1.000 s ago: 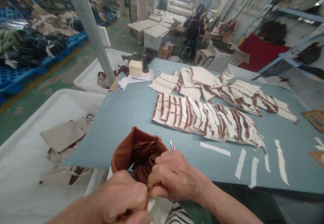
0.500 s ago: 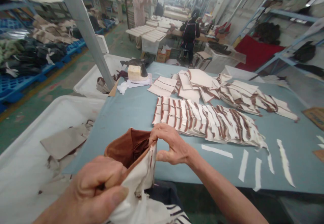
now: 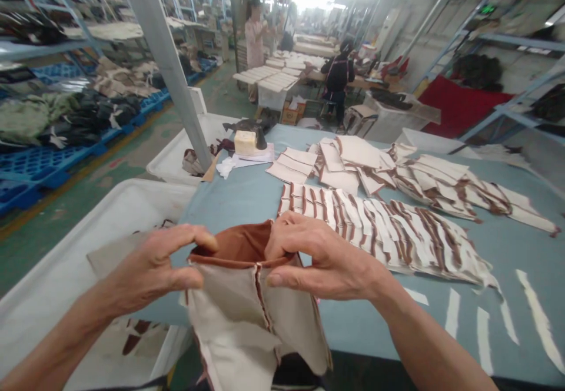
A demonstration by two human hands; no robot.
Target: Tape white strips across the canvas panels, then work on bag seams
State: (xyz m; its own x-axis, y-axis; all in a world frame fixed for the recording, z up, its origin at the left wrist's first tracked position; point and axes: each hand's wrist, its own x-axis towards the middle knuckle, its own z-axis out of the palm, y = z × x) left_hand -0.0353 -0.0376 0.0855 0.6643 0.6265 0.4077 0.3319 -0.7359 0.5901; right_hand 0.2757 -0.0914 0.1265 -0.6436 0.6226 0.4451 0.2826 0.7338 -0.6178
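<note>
A cream fabric bag (image 3: 233,302) with a brown lining hangs at the table's near edge, its mouth open towards the top. My left hand (image 3: 163,258) grips the left end of its rim, thumb outside and fingers at the brown lining. On the right, my right hand (image 3: 309,255) pinches the rim beside the brown centre seam, its fingers inside the mouth. Behind it, a row of overlapping cream pieces with brown edges (image 3: 375,226) lies on the blue table (image 3: 238,194). More cream pieces (image 3: 357,155) are heaped farther back.
White strips (image 3: 483,332) lie at the right front of the table. A yellow block (image 3: 245,142) sits at its back left, near a grey post (image 3: 170,61). White bins (image 3: 128,202) stand to the left. Two people (image 3: 339,76) are in the background.
The bag has turned so its cream side faces me, and its mouth is spread wider. My left hand has moved up and away to the rim's left end. The view has tilted up slightly.
</note>
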